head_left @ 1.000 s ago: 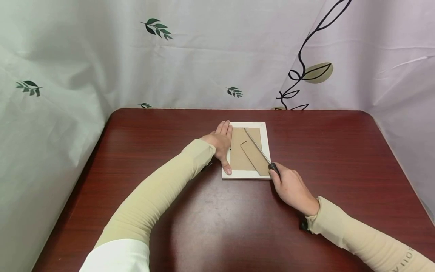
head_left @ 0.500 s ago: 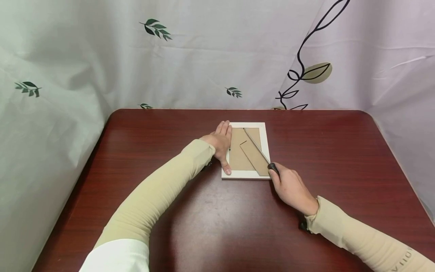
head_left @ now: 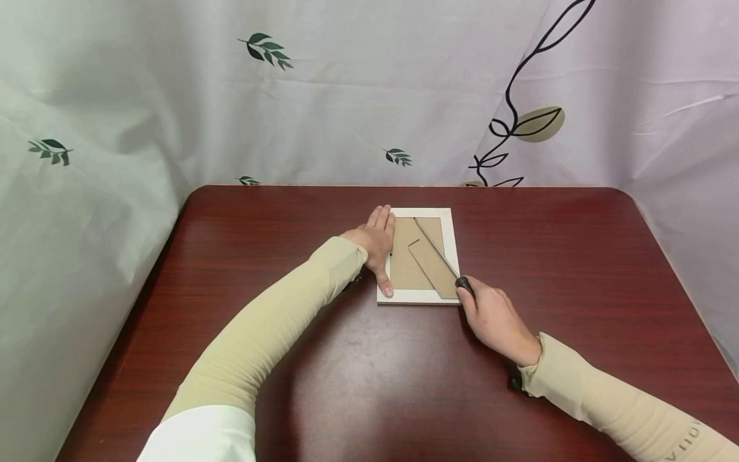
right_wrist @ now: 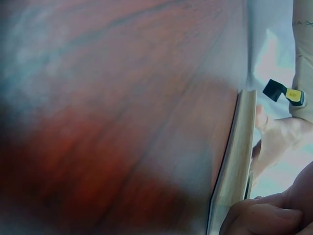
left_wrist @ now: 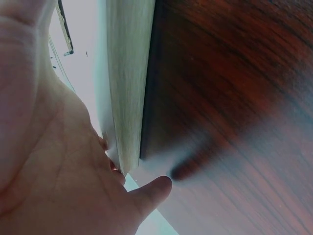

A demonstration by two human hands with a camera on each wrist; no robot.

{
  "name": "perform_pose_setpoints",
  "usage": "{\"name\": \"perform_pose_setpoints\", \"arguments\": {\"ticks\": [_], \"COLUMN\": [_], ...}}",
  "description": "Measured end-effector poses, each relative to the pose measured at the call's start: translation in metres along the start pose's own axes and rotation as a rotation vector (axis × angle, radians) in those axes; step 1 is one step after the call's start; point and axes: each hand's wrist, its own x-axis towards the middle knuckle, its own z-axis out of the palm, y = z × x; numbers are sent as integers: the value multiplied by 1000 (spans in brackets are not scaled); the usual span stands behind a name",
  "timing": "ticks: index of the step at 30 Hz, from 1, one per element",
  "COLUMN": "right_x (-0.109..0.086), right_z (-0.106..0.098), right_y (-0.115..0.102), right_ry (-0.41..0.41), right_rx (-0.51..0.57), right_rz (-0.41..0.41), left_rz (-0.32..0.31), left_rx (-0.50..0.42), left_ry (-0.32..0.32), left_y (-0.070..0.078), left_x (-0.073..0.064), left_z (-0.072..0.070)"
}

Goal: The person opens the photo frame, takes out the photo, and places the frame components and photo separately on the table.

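A white picture frame (head_left: 411,296) lies back side up on the table, its brown backing board (head_left: 408,269) showing with a slanted stand flap (head_left: 434,268) on it. My left hand (head_left: 377,245) presses on the frame's left edge with fingers straight and thumb spread. In the left wrist view the frame's wooden side (left_wrist: 129,83) runs beside that palm. My right hand (head_left: 498,317) grips the black handle of a screwdriver (head_left: 440,254) at the frame's lower right corner. Its metal shaft slants across the board, and the tip is at a small dark tab near the board's top edge.
The dark red wooden table (head_left: 577,269) extends around the frame on all sides. Behind it hangs a pale curtain (head_left: 329,96) printed with leaves. A black device with a yellow label (right_wrist: 293,95) is strapped at the left wrist.
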Motion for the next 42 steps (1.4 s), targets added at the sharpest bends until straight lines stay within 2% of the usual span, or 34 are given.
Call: {"name": "perform_pose_setpoints", "arguments": {"ticks": [21, 31, 42], "right_x": [1, 1, 1], "right_z": [-1, -1, -2], "right_y": [0, 0, 0], "right_ry": [2, -3, -2], "right_rx": [10, 12, 14], "right_rz": [0, 4, 0], "left_rz": [4, 3, -4], "left_rx": [23, 79, 66], "left_ry": [-11, -17, -23], "left_y": [1, 2, 3], "left_x": [0, 1, 1], "left_z": [-2, -1, -2]}}
